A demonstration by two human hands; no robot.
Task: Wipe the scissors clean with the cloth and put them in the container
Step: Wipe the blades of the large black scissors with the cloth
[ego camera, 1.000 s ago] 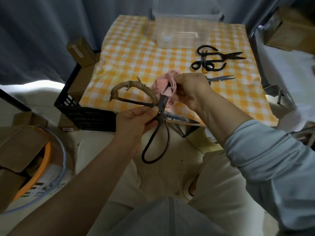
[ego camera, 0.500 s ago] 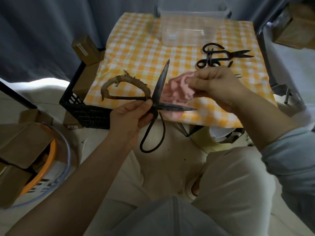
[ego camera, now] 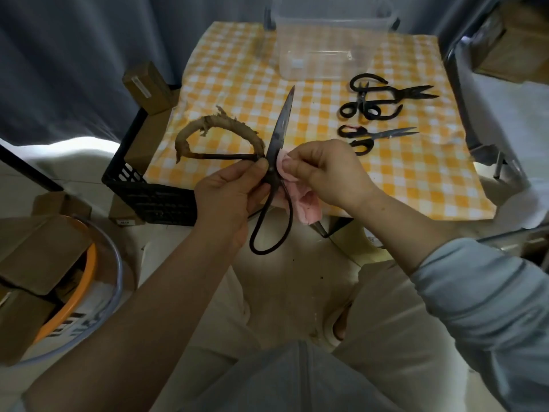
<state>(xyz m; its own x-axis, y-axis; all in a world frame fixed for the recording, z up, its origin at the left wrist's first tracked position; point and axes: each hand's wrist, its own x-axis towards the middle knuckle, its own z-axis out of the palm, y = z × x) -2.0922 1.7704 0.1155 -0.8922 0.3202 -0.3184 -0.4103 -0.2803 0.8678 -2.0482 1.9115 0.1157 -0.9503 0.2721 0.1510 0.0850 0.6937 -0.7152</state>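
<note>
Far to my left on the floor, cardboard boxes [ego camera: 38,257] sit inside an orange-rimmed tub [ego camera: 90,272]. Next along is a black crate [ego camera: 148,194] against the table's left side, with a small carton [ego camera: 147,83] resting at its far end. My left hand [ego camera: 225,194] is clenched round the large scissors [ego camera: 282,123] right at the pivot, thumb on top. It holds them in the air above my lap, at the near edge of the orange checked tablecloth [ego camera: 237,78]. Their handles are spread. The loop wrapped in frayed brown binding sticks out to the left over the table, and the bare black loop hangs down below my fist. One blade points up and away from me; the other I cannot make out behind my fingers and the rag. Just beside the pivot, my right hand [ego camera: 329,171] pinches the pink cloth [ego camera: 306,206], bunched against the base of the blade, its loose end drooping under my palm. Beyond, at the table's far edge, stands the clear container [ego camera: 326,52]. Right of it on the table lie a tangle of black scissors [ego camera: 377,98] and, nearer me, a small pair [ego camera: 374,136] with pale blades pointing right. Past the table's right side, a brown box [ego camera: 511,43] sits high up
</note>
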